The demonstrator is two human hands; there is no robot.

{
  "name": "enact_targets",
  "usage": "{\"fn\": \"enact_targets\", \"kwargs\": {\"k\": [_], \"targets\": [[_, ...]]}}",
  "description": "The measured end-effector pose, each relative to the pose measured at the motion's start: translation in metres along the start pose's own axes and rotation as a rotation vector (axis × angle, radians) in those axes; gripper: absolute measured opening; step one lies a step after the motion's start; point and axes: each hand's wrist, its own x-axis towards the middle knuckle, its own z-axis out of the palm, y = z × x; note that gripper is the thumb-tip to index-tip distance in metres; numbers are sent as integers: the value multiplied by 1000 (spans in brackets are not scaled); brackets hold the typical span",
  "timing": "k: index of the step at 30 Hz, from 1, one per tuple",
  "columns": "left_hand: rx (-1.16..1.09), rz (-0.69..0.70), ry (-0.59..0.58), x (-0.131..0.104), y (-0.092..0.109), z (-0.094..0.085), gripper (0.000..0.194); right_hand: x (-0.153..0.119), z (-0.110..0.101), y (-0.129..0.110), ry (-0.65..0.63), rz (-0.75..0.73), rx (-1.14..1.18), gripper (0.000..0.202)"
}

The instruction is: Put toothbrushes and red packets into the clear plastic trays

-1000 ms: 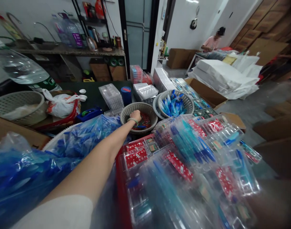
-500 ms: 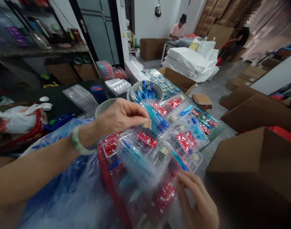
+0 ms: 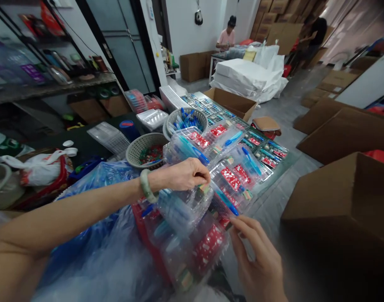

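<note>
My left hand, with a pale green bangle on the wrist, is closed in a pinch on a small striped eraser-like block over a clear plastic tray. At the right edge of the tray pile, my right hand has thumb and index finger at the rim of a clear tray. Other trays in the pile hold blue pens, red patterned pieces and striped blocks. A red container shows under the pile, partly hidden.
Behind the pile stand a basket of blue pens and a grey basket of small red and green pieces. Filled trays lie on the table. Cardboard boxes stand at the right. Two people work in the background.
My left hand has moved down and right over the tray, uncovering the grey basket. My right hand stays by the pile's edge. The whole view has shifted slightly.
</note>
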Motion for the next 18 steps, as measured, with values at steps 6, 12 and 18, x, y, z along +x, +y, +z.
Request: {"fn": "enact_targets", "kwargs": {"k": [6, 12, 18], "targets": [[266, 35, 75, -4, -5, 9, 10, 1, -1, 1, -10, -13, 20, 26], [465, 97, 77, -8, -5, 18, 18, 3, 5, 1, -20, -2, 11, 27], [325, 168, 67, -21, 0, -5, 18, 1, 9, 7, 1, -61, -97, 24]]}}
